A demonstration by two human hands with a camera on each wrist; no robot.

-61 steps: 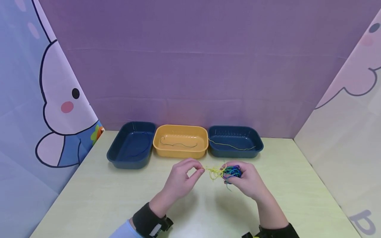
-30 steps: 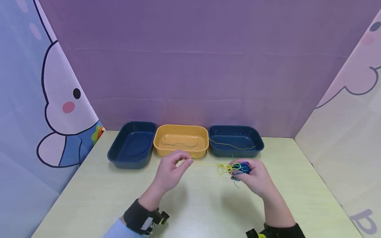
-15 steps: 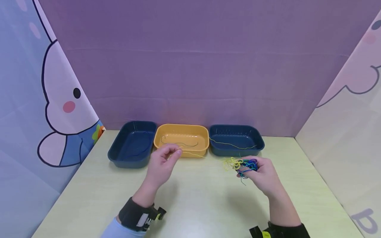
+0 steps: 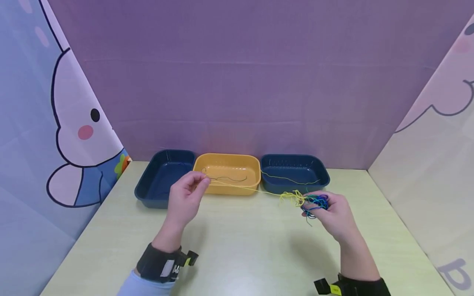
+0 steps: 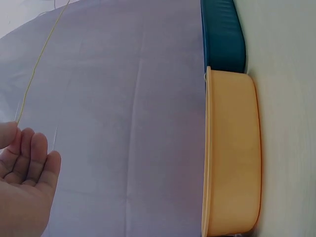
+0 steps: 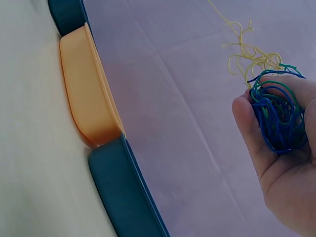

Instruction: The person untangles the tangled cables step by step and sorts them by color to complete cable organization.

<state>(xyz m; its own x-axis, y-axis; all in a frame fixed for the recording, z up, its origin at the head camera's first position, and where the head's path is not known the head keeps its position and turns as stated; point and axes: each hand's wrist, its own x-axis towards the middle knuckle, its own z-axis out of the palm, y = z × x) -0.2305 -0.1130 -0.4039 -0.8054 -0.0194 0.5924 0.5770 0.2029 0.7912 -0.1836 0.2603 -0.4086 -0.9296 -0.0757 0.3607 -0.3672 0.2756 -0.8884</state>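
My left hand (image 4: 185,197) pinches the end of a yellow thread (image 5: 33,74) between thumb and forefinger, in front of the left blue tray and the orange tray. From there the thread runs nearly straight to the right, into a loose yellow tangle (image 4: 293,197). My right hand (image 4: 337,216) grips a bundle of blue and green threads (image 6: 279,116), and the yellow tangle sticks out past its fingertips. In the right wrist view the bundle lies in the palm, with the thumb and fingers around it. Both hands are held above the table.
Three trays stand in a row at the back of the pale table (image 4: 252,246): a blue one (image 4: 152,201), an orange one (image 4: 229,190) with a dark thread inside, and another blue one (image 4: 292,162) holding a yellow thread (image 4: 289,179). A purple cloth (image 4: 237,82) hangs behind.
The left hand has moved left and a little away from me, drawing a length of yellow thread out straight. The right hand has shifted right with the bundle, so the hands are farther apart.
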